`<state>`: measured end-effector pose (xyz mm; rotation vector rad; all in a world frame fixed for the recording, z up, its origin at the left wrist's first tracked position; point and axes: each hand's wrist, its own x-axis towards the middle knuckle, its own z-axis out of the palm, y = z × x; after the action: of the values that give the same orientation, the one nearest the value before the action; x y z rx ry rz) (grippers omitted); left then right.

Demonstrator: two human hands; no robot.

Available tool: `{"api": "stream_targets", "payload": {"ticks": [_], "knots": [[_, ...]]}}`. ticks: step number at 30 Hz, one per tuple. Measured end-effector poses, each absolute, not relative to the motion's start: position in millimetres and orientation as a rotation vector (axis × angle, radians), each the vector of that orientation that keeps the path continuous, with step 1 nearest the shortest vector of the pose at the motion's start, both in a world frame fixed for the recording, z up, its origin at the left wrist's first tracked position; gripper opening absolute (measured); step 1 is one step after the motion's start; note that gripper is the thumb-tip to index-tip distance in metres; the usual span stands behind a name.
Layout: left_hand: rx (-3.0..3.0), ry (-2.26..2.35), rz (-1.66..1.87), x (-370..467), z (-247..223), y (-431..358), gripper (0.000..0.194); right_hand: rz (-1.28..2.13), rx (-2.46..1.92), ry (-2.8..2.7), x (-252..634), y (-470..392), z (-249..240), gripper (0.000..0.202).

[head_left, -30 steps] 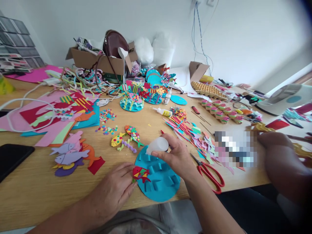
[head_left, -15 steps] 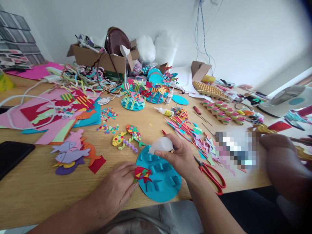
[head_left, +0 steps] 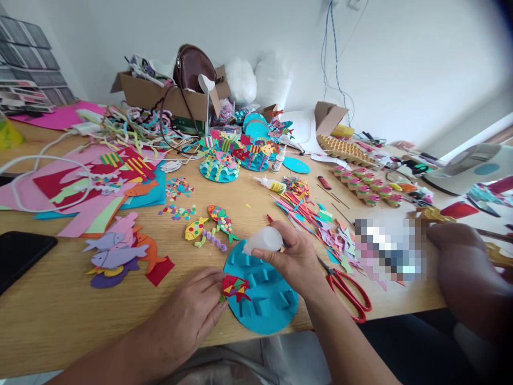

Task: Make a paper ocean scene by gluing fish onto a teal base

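Note:
My left hand (head_left: 202, 305) pinches a red paper fish (head_left: 235, 287) with coloured patches, over the left edge of a blue paper disc (head_left: 264, 318). Raised blue strips stand up across the disc, which lies near the table's front edge. In my right hand (head_left: 294, 256) is a white glue bottle (head_left: 264, 239), tilted with its nozzle pointing down-left above the disc's far edge. Whether glue is coming out cannot be seen. Just behind the disc lie a yellow spotted paper fish (head_left: 195, 229) and a multicoloured paper fish (head_left: 220, 222).
Red-handled scissors (head_left: 350, 294) lie right of my right forearm. Cut paper fish (head_left: 119, 256) are piled at the left, near a black phone (head_left: 24, 261). Paper scraps (head_left: 336, 235) spread to the right. Finished fish pieces (head_left: 219, 168) stand behind. Another person's arm (head_left: 460, 267) rests at the right.

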<state>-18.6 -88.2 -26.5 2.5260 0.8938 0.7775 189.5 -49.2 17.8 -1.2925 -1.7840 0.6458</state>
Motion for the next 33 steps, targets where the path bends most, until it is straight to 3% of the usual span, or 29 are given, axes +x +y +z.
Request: {"api": "stream_targets", "payload": {"ticks": [33], "knots": [[2.502, 0.883, 0.732, -20.6, -28.8, -89.0, 0.026, 0.734, -1.3, -1.724, 194.1, -53.7, 15.2, 0.024]]}}
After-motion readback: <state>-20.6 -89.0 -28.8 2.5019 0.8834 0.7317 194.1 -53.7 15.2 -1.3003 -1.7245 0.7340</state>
